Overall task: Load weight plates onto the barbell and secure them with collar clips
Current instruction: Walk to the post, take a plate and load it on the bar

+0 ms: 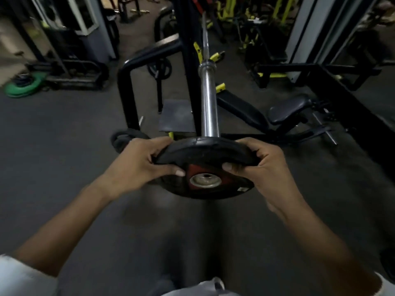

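Note:
A black weight plate [205, 154] with a red label and a metal-ringed centre hole sits at the near end of the chrome barbell sleeve [208, 99]. The sleeve's tip shows inside the hole. My left hand [141, 165] grips the plate's left rim, thumb across its face. My right hand [265, 165] grips the right rim the same way. The bar runs away from me to the black rack upright [188, 60]. I see no collar clip.
A black curved rack frame [128, 86] stands left of the bar. A dark bench pad [288, 110] lies to the right. Green plates [23, 84] lie on the floor at far left. Another black plate [126, 138] rests behind my left hand.

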